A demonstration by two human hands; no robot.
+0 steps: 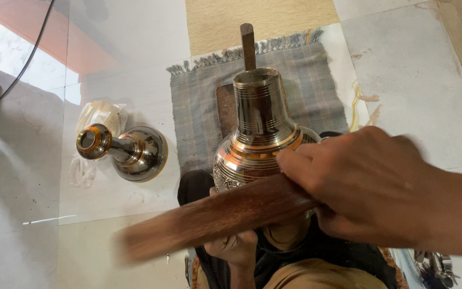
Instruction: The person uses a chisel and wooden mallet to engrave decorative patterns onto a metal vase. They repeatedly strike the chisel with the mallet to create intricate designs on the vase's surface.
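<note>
My right hand (370, 187) is closed around one end of a flat wooden paddle (215, 214), which lies blurred across the belly of the engraved metal vase (260, 134) at the centre of my view. My left hand (236, 249), at six o'clock below the vase, is curled against its underside, though I cannot tell how firmly it grips. I judge the work partway: this vase is on the wooden stake (247, 45) over the grey mat (199, 107), while a second vase (126, 150) lies on its side on the tiled floor (28, 203) at nine o'clock, beside a plastic bag (100, 115).
</note>
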